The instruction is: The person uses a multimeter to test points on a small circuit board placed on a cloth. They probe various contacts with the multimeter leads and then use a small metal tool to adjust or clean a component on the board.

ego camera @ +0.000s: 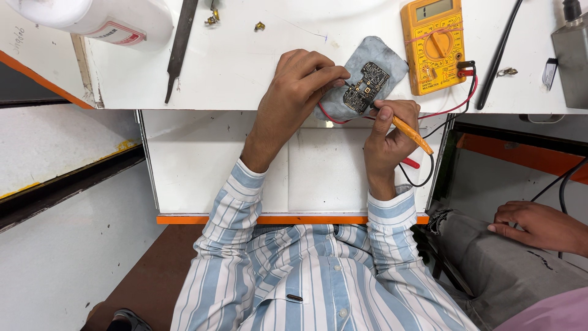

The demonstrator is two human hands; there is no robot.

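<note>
A small black circuit board (366, 86) lies on a grey cloth pad (375, 58) on the white bench (245, 67). My left hand (297, 92) pinches a thin probe tip against the board's left edge; a red wire (450, 110) runs from under this hand to the yellow multimeter (433, 46). Just below the board, my right hand (386, 138) is closed on an orange-handled probe (411, 135), whose tip touches the board's lower edge. A black wire (422, 182) loops from that probe toward the meter.
A black file (179, 46) and a white bottle (92, 18) lie at the top left, with small brass parts (260, 26) nearby. A black cable (502, 49) and a grey box (572, 61) are at the top right. Another person's hand (539, 228) rests on a grey-trousered knee at the right.
</note>
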